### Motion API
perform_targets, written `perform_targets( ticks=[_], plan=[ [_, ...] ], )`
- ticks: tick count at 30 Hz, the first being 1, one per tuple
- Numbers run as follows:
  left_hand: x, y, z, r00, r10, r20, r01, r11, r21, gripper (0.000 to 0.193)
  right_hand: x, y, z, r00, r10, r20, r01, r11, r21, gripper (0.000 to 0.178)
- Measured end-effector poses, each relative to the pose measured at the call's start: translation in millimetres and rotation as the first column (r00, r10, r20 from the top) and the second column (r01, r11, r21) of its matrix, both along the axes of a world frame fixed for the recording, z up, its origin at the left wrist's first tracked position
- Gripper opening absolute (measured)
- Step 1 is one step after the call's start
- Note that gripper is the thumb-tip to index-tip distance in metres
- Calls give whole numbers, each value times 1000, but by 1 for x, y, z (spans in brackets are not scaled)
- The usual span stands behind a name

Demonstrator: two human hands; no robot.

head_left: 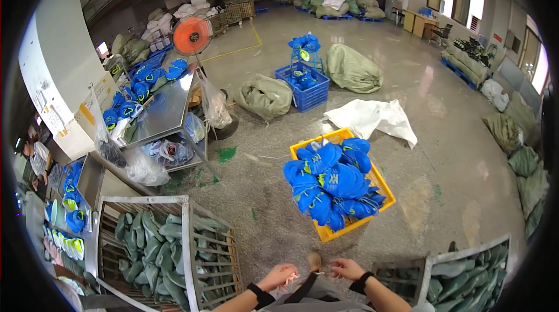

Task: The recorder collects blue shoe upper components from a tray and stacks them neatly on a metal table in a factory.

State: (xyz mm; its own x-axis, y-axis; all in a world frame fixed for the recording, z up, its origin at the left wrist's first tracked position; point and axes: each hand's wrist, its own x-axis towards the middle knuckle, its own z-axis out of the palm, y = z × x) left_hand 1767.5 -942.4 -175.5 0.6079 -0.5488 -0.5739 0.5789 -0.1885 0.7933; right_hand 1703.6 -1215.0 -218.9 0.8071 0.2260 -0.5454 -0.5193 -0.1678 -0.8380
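Both of my hands hang low in front of my body, with dark bands on the wrists. My left hand (280,276) has loosely curled fingers and nothing visible in them. Likewise curled, my right hand (348,269) shows no object between its fingers; a small gap separates the two hands. Beyond them on the floor stands a yellow crate (329,234), heaped above its rim with blue shoe uppers (343,181) that have bright green details. Neither hand touches the crate. My shoe (314,262) shows between the hands.
Barred metal carts of green shoe lasts (152,254) stand left and right (466,280). Farther off are a blue crate (310,97), a white sheet (370,118), green sacks (354,68), an orange fan (191,35) and a metal table (160,108). A person (39,160) is at far left.
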Motion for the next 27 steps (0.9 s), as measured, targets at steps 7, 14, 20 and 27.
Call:
perform_targets(
  ticks=[7, 14, 20, 27],
  plan=[
    [99, 49, -6, 865, 449, -225, -428, 893, 138, 14, 257, -20, -115, 851, -488, -193, 515, 847, 130, 54],
    [198, 55, 33, 770, 632, -85, -616, 772, 159, 19, 487, -92, -145, 374, -868, 328, 804, 127, -581, 79],
    [238, 56, 23, 730, 678, 82, -677, 703, 216, 22, 504, -121, -239, 590, -755, 287, 787, 617, 5, 71],
    [294, 76, 1, 832, 310, 460, -479, 820, 313, 26, 691, -21, -119, 772, -452, 448, 419, 891, 176, 68]
  ],
)
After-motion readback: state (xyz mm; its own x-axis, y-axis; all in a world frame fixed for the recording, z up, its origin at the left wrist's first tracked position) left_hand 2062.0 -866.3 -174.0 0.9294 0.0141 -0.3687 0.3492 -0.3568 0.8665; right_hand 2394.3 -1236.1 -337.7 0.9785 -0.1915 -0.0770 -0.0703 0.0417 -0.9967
